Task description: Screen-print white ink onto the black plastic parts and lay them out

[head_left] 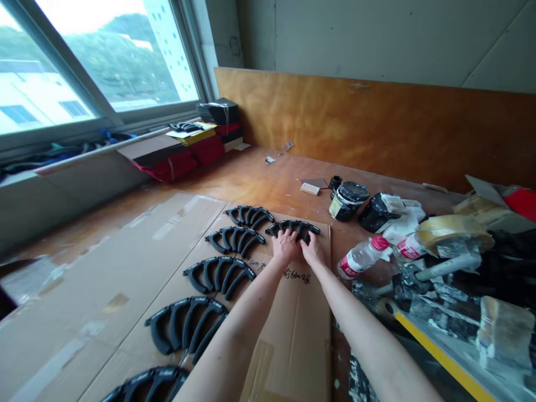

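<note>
Several black curved foam-like handles lie fanned out in a set [292,224] near the far right corner of the cardboard sheet [307,335]. My left hand [285,245] reaches onto the near side of this fan, its fingers bent over the curved pieces. At the right end, my right hand [311,248] pinches a black piece between thumb and fingers. Similar fans run down the sheet to the left: a far one [250,216], a second [235,240], a third [220,274] and a larger near one [187,324]. My forearm partly covers the nearest ones.
Right of the cardboard stand a black-stained jar [349,201], a dark paint pot [379,212] and a plastic bottle with a red cap [363,258]. Farther right are a tape roll [454,234] and cluttered tools. Red and black stacked material [180,162] lies beneath the window.
</note>
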A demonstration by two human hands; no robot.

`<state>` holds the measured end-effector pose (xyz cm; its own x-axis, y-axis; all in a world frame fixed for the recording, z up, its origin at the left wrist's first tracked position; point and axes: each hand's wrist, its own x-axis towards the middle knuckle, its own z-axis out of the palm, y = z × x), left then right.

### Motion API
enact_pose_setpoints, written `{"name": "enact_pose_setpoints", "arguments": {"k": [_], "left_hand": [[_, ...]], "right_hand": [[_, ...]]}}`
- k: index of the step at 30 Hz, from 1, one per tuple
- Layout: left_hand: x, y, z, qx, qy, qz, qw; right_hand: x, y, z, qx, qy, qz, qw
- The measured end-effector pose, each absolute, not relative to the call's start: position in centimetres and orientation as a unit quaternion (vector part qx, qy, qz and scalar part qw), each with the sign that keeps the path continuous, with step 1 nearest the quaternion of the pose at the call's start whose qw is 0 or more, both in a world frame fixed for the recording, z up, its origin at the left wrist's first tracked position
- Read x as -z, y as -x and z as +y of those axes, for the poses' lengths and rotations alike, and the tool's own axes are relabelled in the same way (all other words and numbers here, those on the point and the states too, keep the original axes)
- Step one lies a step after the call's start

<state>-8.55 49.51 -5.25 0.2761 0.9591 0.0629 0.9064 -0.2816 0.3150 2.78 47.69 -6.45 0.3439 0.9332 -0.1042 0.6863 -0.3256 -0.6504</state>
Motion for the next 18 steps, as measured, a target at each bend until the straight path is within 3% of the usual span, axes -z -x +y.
{"name": "enact_pose_setpoints", "arguments": {"k": [9, 18], "left_hand": [[7.2, 8.8, 47.0, -0.189, -0.774, 0.599, 0.084], [8.5, 8.6, 38.8, -0.287, -0.741, 0.581, 0.176]], "right_hand": [[4.9, -1.6, 46.9, -0.254, 0.787, -0.508, 0.241], [-0.9, -0.2, 27.7, -0.268, 0.624, -0.637, 0.364]]}}
